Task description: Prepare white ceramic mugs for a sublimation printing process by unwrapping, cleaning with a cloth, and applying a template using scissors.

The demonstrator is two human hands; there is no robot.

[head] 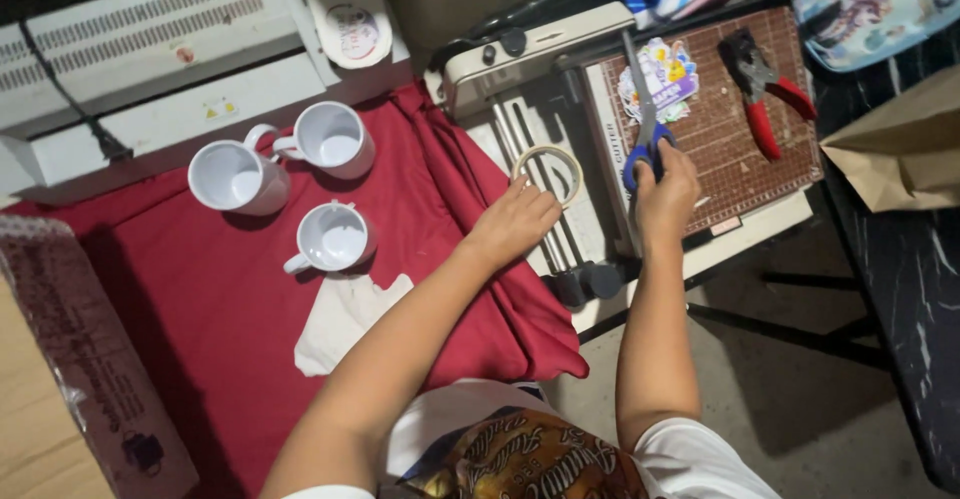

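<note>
A small craft print workshop: 3 blank white mugs (300,174), a paper cutter (700,139) and a laminator (140,29).

Scissors (645,124) handles hidden in right hand (665,194)

Glossy white mugs (327,137) on matt red cloth (210,299)

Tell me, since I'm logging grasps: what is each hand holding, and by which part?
The right hand holds scissors by their blue handles, blades pointing away. The left hand holds nothing; its fingertips rest at a tape roll.
</note>
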